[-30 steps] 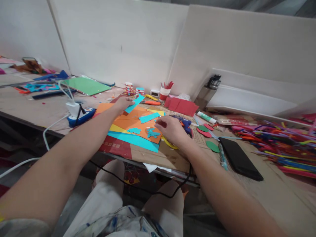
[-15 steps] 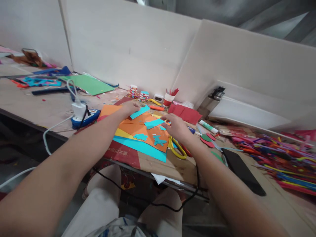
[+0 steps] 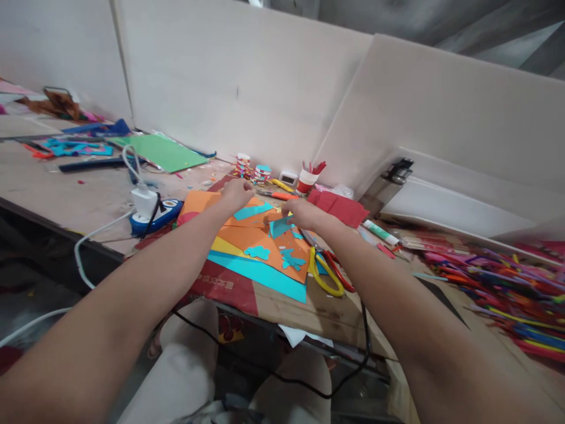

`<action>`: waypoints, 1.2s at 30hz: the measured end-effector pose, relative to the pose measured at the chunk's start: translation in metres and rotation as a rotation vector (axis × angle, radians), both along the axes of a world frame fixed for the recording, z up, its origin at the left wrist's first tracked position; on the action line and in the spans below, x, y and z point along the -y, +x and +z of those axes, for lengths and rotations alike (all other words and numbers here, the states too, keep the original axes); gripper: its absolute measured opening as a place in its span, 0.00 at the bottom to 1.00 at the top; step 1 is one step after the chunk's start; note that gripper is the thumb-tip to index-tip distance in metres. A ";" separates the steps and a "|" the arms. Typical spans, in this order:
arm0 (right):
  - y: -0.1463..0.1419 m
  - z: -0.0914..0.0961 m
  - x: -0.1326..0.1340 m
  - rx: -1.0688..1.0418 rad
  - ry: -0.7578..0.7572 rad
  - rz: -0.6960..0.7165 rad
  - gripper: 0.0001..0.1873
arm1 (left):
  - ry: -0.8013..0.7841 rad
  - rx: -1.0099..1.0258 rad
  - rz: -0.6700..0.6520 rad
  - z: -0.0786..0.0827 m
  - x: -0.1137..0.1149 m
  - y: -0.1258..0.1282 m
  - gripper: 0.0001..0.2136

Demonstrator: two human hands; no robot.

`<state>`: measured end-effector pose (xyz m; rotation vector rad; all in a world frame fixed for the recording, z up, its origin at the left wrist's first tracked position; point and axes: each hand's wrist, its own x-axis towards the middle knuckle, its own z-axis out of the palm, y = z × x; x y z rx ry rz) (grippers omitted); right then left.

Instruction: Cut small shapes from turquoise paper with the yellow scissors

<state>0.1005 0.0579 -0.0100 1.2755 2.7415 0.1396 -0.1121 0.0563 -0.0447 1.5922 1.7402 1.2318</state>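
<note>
My left hand (image 3: 237, 193) is closed near the far end of a teal paper strip (image 3: 252, 211) that lies on the orange paper sheets (image 3: 256, 234); whether it grips the strip I cannot tell. My right hand (image 3: 301, 213) pinches a second teal paper piece (image 3: 279, 226) just above the orange sheet. Two small teal cut-out shapes (image 3: 273, 255) rest on the orange sheet, which lies over yellow paper and a teal sheet (image 3: 260, 272). Yellow-handled scissors (image 3: 325, 277) and red-handled scissors (image 3: 342, 275) lie just right of the papers, under my right forearm.
A white charger in a blue power strip (image 3: 152, 211) sits left of the papers, with cables running off the table edge. Red paper (image 3: 338, 206), a glue stick (image 3: 380, 232), a cup of sticks (image 3: 306, 180) and tape rolls (image 3: 251, 168) stand behind. Coloured straws (image 3: 498, 277) pile at right.
My right hand moved left from the blue glue gun to the papers and picked up a teal piece. My left hand stayed by the teal strip. The camera shifted.
</note>
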 end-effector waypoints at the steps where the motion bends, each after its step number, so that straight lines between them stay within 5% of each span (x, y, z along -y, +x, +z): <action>1: 0.002 0.003 -0.001 -0.036 -0.007 -0.011 0.09 | 0.049 0.017 0.014 0.001 0.000 0.001 0.03; 7: 0.012 0.014 -0.003 -0.220 -0.015 -0.053 0.11 | 0.108 0.105 -0.038 0.004 0.009 0.014 0.08; 13: 0.014 -0.003 -0.003 -0.203 -0.125 0.018 0.22 | 0.077 -0.025 -0.192 0.002 0.018 0.021 0.05; 20: 0.017 0.001 -0.015 -0.304 -0.242 0.005 0.12 | 0.045 -0.059 -0.227 -0.002 0.015 0.023 0.05; 29: 0.021 0.007 -0.023 -0.982 -0.236 -0.183 0.08 | -0.135 0.496 -0.258 0.002 0.014 0.029 0.07; 32: 0.015 0.000 -0.012 -1.196 -0.268 -0.275 0.11 | -0.224 0.774 -0.422 0.006 0.018 0.031 0.06; 36: 0.005 -0.005 0.006 -1.373 -0.326 -0.355 0.11 | -0.216 0.745 -0.656 0.006 0.026 0.038 0.11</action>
